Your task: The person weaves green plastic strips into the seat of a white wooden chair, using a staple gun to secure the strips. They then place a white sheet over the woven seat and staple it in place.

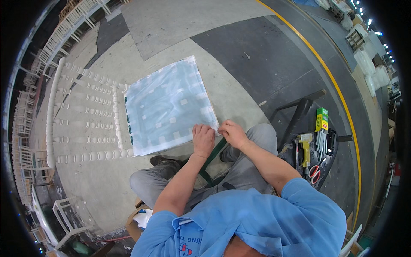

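Note:
A white chair with a spindled back stands in front of me, its back toward the left. Thin whitish cloth lies over its seat, and a blue-green layer with pale squares shows through. At the seat's near right corner, my left hand rests on the cloth with fingers bent and pinched at the edge. Close beside it, my right hand is closed on the folded corner of the same cloth. The fingertips of both hands nearly meet, and the exact fold between them is partly hidden.
To my right, a dark stool-like surface holds a yellow staple gun, red-handled scissors, a green and yellow box and metal strips. White chairs line the left. A yellow floor line curves along the right.

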Tool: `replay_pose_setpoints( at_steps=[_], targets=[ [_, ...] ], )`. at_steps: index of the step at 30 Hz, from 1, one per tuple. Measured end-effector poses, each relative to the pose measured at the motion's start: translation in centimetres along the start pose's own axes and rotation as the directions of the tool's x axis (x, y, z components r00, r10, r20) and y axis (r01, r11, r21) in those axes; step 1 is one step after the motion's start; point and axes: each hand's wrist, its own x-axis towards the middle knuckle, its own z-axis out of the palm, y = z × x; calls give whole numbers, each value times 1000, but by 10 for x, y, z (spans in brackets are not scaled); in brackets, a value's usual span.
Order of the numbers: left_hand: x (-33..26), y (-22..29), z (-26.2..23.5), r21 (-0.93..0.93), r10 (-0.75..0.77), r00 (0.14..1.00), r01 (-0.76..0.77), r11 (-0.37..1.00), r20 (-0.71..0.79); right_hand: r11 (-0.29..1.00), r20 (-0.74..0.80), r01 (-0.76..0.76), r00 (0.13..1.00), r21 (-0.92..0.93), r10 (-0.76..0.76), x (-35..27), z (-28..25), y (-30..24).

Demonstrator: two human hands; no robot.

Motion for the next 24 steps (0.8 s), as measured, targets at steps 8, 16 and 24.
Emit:
replay_pose_setpoints(
  at_steps=[8,16,24],
  targets=[
    [-3,-5,-3,43,47,998,-48,998,40,998,-29,-20,999,61,22,5,6,-2],
    [-9,-4,-8,52,72,993,-77,996,97,993,-11,-46,999,106,47,8,7,5],
    [-13,10,-10,109,122,978,-141,984,170,998,84,-27,996,51,22,4,-12,13]
  ],
)
